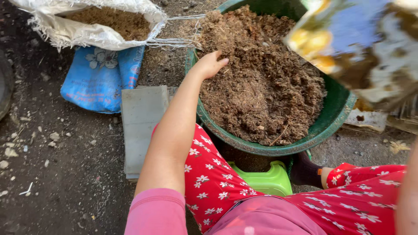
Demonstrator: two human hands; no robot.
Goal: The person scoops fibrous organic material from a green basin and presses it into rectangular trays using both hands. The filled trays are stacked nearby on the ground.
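Left hand (209, 64): fingers together, lightly curled, palm down on the brown mix (261, 82) at the left rim of the green basin (335, 115). Nothing clasped; the hand rests loosely open on the heap, fingertips pointing right, towards the middle. The forearm runs bare from the lower left up to the rim, elbow bent over the knee, a pink sleeve (156, 213) at the upper arm.

Right hand: not seen as such. A blurred printed bag (361, 48), blue, yellow and white, hangs tilted over the basin's upper right edge, very close to the camera. Only a strip of bare arm (407, 196) shows at the right edge of the view; whether that hand is gripping the bag cannot be told.

The mix: coarse, fibrous, dark brown, heaped well above the rim, with a few twigs near the lower edge. It fills most of the basin and slopes down towards the right wall, where bare green shows.

Surroundings: the basin sits on dirt ground (65, 174), right in front of the person's knees in red flowered trousers (217, 182). A light green stool (265, 180) shows between the legs. A grey slab (141, 126) lies left of the basin. Beyond it lies a blue flowered sack (100, 78), and on top of that a white woven sack (96, 26), open and holding lighter brown material, its frayed threads reaching to the basin's upper left rim.
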